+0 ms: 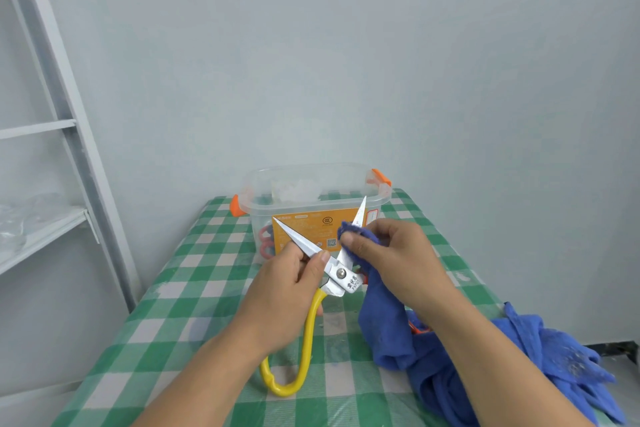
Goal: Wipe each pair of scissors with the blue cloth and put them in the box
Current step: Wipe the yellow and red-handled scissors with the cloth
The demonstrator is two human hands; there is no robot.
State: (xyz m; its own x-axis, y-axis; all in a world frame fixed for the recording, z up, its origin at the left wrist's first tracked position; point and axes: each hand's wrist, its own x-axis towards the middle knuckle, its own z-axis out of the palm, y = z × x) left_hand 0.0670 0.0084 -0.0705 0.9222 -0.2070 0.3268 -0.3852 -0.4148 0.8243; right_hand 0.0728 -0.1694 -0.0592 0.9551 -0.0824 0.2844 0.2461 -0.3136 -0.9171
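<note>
My left hand (289, 291) grips the yellow-handled scissors (337, 276) near the pivot, blades spread wide and pointing away from me. My right hand (391, 253) pinches a fold of the blue cloth (446, 354) around the right blade, just below its tip. The rest of the cloth hangs down and lies bunched on the table at the right. Behind the blades stands the clear plastic box (311, 208) with orange latches and an orange label. Red scissor handles (265, 241) show through its left wall.
The table (194, 288) carries a green-and-white checked cover under clear film. A grey metal shelf frame (65, 135) stands at the left. A plain wall rises close behind the box. Something orange (415, 326) peeks from under the cloth.
</note>
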